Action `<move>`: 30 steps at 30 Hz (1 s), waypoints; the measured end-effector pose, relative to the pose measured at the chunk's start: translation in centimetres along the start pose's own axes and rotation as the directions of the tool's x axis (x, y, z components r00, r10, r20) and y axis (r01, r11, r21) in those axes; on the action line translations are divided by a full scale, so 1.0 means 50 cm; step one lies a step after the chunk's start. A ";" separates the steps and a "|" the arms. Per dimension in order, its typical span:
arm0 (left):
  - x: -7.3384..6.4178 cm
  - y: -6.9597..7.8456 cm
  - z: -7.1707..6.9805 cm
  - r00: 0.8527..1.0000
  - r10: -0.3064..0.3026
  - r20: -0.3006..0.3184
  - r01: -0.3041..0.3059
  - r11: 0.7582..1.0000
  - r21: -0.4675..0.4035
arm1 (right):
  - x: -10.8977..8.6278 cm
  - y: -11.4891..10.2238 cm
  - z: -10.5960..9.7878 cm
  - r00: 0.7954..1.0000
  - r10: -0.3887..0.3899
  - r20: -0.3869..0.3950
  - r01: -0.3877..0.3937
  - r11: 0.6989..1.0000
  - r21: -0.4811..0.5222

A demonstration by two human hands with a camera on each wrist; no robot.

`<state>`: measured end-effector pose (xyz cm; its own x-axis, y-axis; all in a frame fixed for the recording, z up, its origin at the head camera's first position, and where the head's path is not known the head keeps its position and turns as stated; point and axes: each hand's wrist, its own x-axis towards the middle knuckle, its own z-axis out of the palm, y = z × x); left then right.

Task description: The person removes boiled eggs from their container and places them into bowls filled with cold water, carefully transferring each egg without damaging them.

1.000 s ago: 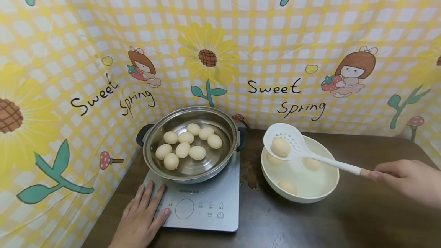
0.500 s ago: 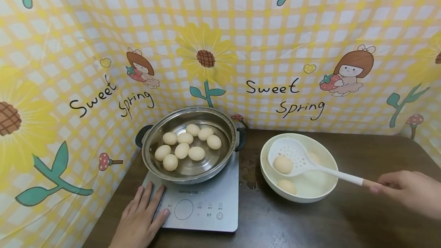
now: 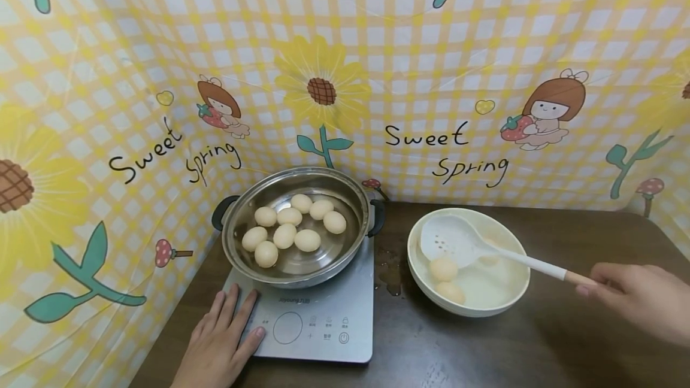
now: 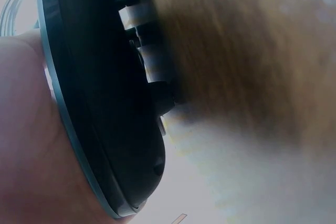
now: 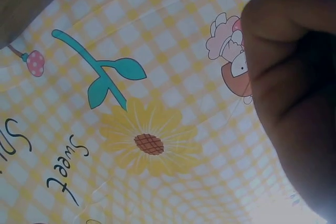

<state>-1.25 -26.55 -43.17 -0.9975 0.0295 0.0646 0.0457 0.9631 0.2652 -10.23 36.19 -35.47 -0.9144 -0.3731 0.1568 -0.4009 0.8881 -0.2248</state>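
Observation:
My right hand [image 3: 641,295] grips the wooden end of a white slotted spoon [image 3: 455,241], whose perforated head is tilted down inside a cream bowl [image 3: 520,292] of water. At the spoon's lower edge is an egg [image 3: 444,269], right beside another egg low in the bowl. A further egg shows partly behind the spoon's neck. My left hand [image 3: 218,334] lies with spread fingers on the left front edge of a silver induction cooker [image 3: 318,340]; in the left wrist view the cooker's dark side [image 4: 105,98] shows beside the hand. The right wrist view shows curled fingers [image 5: 294,77], not the spoon.
A steel pot [image 3: 307,283] with black side handles stands on the cooker, holding several eggs [image 3: 284,236] in shallow water. Water drops [image 3: 389,280] lie on the dark wooden table [image 3: 582,238] between cooker and bowl. A yellow checked cloth [image 3: 409,76] hangs behind.
The slotted spoon has gone down from above the rim into the bowl and tipped. The egg it carried has slid off its head toward the near side. My left hand has stayed put.

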 end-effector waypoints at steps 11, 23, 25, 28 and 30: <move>-0.001 0.001 0.001 1.000 -0.001 0.002 0.001 1.000 -0.001 | 0.002 -0.007 -0.008 0.984 -0.028 -0.175 0.034 0.999 0.030; -0.002 0.001 -0.001 1.000 0.001 0.006 -0.001 1.000 -0.008 | 0.011 -0.022 -0.024 0.989 0.016 -0.147 -0.003 0.996 0.092; -0.002 0.001 -0.002 1.000 0.004 0.003 -0.004 1.000 -0.010 | 0.021 -0.032 -0.030 0.995 0.013 -0.104 0.000 0.993 0.122; -0.001 0.000 -0.003 1.000 0.005 0.000 -0.005 1.000 -0.008 | 0.039 -0.056 -0.038 0.998 -0.005 -0.059 0.014 0.987 0.160; -0.001 0.000 -0.003 1.000 0.004 0.000 -0.004 1.000 -0.003 | 0.054 -0.076 -0.042 0.998 -0.032 -0.046 0.039 0.983 0.177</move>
<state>-1.17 -26.60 -43.01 -0.9973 0.0332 0.0659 0.0497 0.9622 0.2677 -11.07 32.35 -32.15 -0.8978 -0.3882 0.2079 -0.4399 0.8112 -0.3852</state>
